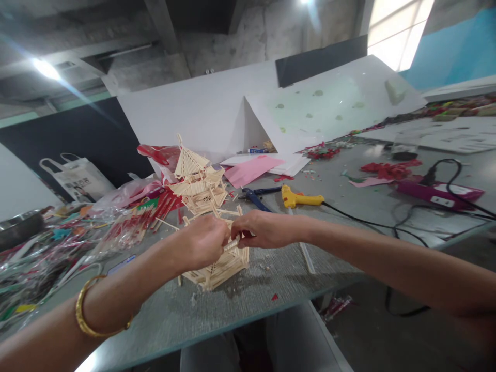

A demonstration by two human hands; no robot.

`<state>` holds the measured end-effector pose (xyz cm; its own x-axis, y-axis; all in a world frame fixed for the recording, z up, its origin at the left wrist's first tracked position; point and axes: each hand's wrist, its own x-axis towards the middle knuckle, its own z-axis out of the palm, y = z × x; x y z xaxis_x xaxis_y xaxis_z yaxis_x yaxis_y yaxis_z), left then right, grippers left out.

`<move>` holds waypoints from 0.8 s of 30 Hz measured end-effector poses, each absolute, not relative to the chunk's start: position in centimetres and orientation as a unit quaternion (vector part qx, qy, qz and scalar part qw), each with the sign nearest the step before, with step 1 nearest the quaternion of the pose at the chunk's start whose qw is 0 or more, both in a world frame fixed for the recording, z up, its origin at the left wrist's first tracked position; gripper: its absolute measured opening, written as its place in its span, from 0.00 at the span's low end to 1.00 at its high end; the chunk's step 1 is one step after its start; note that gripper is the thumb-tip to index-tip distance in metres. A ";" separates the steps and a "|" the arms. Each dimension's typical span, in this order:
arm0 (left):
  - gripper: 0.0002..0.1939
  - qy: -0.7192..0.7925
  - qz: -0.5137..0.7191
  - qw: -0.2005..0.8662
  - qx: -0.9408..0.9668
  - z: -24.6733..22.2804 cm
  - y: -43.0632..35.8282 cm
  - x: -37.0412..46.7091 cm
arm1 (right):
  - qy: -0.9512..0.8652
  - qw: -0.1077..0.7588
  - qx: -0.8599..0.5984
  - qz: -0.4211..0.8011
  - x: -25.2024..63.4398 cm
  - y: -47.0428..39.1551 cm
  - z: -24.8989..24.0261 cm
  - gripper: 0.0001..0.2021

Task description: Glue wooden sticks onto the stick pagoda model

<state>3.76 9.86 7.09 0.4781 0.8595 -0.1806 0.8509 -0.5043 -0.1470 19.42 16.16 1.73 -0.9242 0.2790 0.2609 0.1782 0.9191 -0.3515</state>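
Note:
A pale wooden-stick model base (217, 276) with several sides stands on the table close to me. Over its upper part, my left hand (205, 240) is closed, its fingertips turned away so that what they grip is hidden. My right hand (267, 229) meets it from the right, thumb and fingers pinched on a short pale wooden stick (232, 244) at the model's top edge. Just behind the hands rises a tiered wooden-stick tower (197, 191) with a pointed roof. The hands cover much of the base's upper part.
A yellow hot glue gun (302, 198) with a black cord and dark blue pliers (256, 199) lie behind my right hand. A glue stick (307, 258) lies nearer. Bagged sticks (127, 227) crowd the left; a purple power strip (442, 194) sits right; pink paper (253, 169) lies behind.

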 end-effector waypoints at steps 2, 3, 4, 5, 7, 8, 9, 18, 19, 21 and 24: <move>0.11 -0.496 0.116 0.019 -0.860 7.0 9.9 3.7 | -0.968 0.150 -0.119 0.161 19.4 16.1 1.7 0.08; 0.10 -0.494 0.118 0.019 -0.861 7.0 10.0 3.7 | -0.969 0.148 -0.119 0.160 19.4 16.1 1.8 0.09; 0.10 -0.492 0.120 0.021 -0.862 7.0 10.0 3.7 | -0.969 0.147 -0.118 0.159 19.4 16.1 1.8 0.09; 0.10 -0.490 0.123 0.024 -0.863 6.9 10.1 3.7 | -0.969 0.146 -0.118 0.158 19.4 16.1 1.8 0.09; 0.11 -0.489 0.131 0.030 -0.862 6.9 10.2 3.6 | -0.969 0.143 -0.118 0.161 19.4 16.1 1.9 0.10; 0.11 -0.488 0.134 0.031 -0.862 6.9 10.2 3.6 | -0.969 0.142 -0.120 0.162 19.4 16.1 1.9 0.10; 0.11 -0.487 0.136 0.032 -0.862 6.9 10.2 3.6 | -0.969 0.141 -0.121 0.162 19.4 16.1 1.9 0.10; 0.11 -0.485 0.136 0.033 -0.863 7.0 10.2 3.7 | -0.969 0.142 -0.115 0.168 19.4 16.1 1.9 0.09; 0.12 -0.482 0.134 0.036 -0.865 7.0 10.2 3.7 | -0.969 0.141 -0.115 0.170 19.4 16.0 1.9 0.09; 0.12 -0.477 0.134 0.042 -0.868 6.9 10.2 3.7 | -0.969 0.140 -0.114 0.170 19.4 16.0 2.0 0.09; 0.12 -0.472 0.136 0.044 -0.870 6.9 10.2 3.6 | -0.969 0.139 -0.115 0.169 19.3 16.0 2.0 0.09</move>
